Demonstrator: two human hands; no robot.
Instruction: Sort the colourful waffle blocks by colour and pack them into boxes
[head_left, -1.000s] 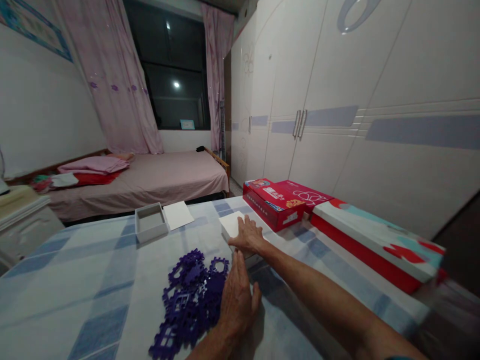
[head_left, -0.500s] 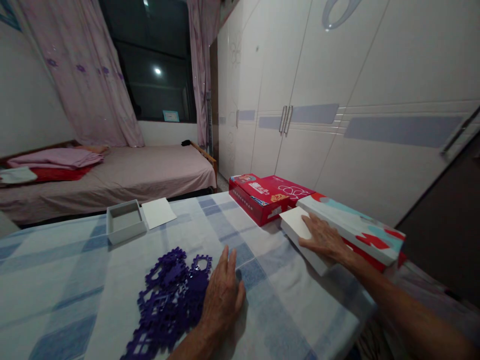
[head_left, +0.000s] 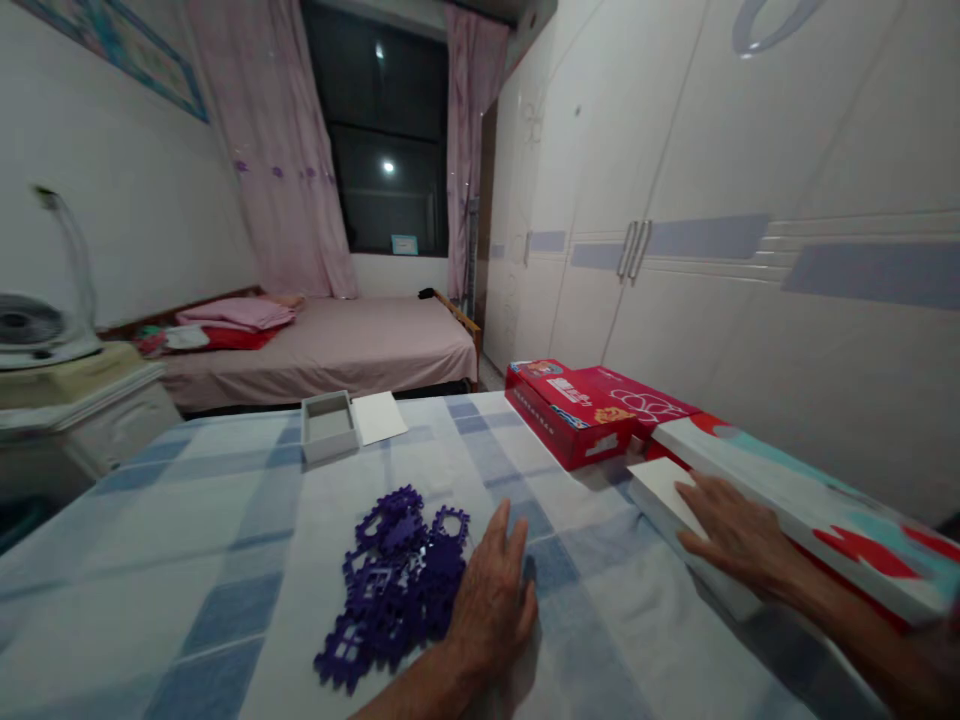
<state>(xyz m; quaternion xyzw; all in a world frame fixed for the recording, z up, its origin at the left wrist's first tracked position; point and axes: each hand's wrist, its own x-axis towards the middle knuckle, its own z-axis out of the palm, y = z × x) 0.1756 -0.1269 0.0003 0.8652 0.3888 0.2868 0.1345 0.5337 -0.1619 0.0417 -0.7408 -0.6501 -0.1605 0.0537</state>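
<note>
Left hand (head_left: 491,595): fingers slightly apart, just right of purple notched pieces (head_left: 401,585) on the bench (head_left: 607,620), perhaps fencing them in;
Right hand (head_left: 739,530): fingers spread over white box (head_left: 666,488), right; clamped or merely resting, cannot tell

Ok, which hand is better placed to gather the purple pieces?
Probably your left hand: it's close beside the purple pieces, while your right hand is farther off, at the white box.
</note>
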